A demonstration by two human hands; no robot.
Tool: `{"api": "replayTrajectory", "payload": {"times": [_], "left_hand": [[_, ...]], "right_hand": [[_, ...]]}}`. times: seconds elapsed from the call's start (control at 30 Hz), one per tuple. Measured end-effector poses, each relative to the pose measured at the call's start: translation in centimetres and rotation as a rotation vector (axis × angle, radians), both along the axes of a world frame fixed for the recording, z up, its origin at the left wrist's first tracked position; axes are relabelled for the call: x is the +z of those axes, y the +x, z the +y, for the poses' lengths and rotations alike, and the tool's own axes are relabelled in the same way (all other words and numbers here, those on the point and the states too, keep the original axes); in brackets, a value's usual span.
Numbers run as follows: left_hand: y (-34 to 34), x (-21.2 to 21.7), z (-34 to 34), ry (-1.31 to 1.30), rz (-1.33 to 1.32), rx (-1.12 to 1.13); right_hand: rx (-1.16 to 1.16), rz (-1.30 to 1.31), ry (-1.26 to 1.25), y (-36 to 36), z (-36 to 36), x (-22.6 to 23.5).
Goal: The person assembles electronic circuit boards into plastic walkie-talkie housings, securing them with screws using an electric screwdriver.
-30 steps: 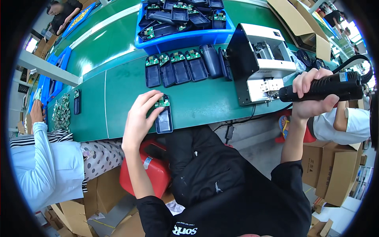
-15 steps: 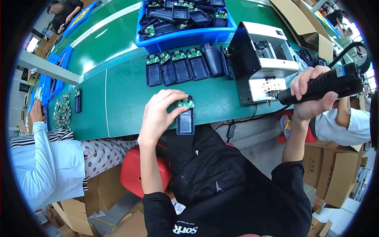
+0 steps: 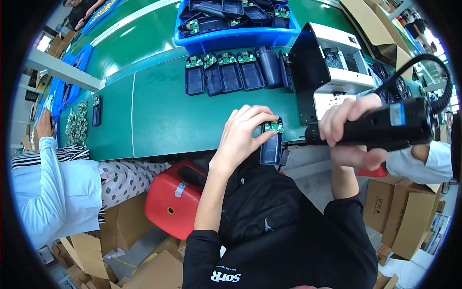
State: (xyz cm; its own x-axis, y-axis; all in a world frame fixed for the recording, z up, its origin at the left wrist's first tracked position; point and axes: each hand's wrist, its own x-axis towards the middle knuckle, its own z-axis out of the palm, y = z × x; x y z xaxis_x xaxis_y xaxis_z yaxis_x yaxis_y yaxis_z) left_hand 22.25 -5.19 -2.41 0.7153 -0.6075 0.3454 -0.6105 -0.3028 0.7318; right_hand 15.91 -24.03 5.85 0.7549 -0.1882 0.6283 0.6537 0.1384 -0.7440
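Observation:
My left hand pinches a dark blue plastic housing by its top end, where a green circuit board sits. The housing hangs at the table's front edge with its hollow side showing. In my right hand is a black electric screwdriver with a coiled cable, held sideways. Its tip points left toward the housing, a short gap away. Beyond my hands, several similar housings stand in a row on the green table, most with boards in their tops.
A blue bin of housings stands behind the row. To its right is a black and white screw feeder machine. A pile of circuit boards lies at left, near a co-worker's hand. A red stool stands below the table.
My left hand has carried the housing to the right. My right hand has brought the screwdriver left and down, off the front of the screw feeder, closer to the housing.

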Motion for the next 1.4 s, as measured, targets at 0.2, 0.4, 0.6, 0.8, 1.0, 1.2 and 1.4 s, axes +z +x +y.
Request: {"api": "replayTrajectory", "payload": {"times": [0.2, 0.4, 0.6, 0.8, 1.0, 1.2, 1.4], "left_hand": [[0.2, 0.5, -0.1, 0.021, 0.055, -0.012], [0.2, 0.3, 0.0, 0.014, 0.052, -0.013], [0.2, 0.2, 0.0, 0.005, 0.043, -0.011], [0.1, 0.3, 0.0, 0.007, 0.049, -0.006], [0.7, -0.3, 0.0, -0.018, 0.002, -0.033], [1.0, -0.5, 0.0, -0.055, -0.021, -0.059], [1.6, -0.4, 0.0, -0.062, 0.009, -0.129]], "right_hand": [[0.034, 0.153, -0.007, 1.4, 2.0, -0.6], [0.111, 0.118, -0.117, 2.6, 1.7, -1.9], [0.170, 0.098, -0.148, 2.8, 1.6, -2.4], [0.084, 0.132, -0.168, 2.6, 2.4, -2.2], [0.112, 0.098, -0.210, 2.5, 2.8, -2.4], [0.124, 0.021, -0.170, 2.7, 2.8, -2.8], [0.132, 0.119, -0.162, 2.5, 3.2, -2.6]]}}
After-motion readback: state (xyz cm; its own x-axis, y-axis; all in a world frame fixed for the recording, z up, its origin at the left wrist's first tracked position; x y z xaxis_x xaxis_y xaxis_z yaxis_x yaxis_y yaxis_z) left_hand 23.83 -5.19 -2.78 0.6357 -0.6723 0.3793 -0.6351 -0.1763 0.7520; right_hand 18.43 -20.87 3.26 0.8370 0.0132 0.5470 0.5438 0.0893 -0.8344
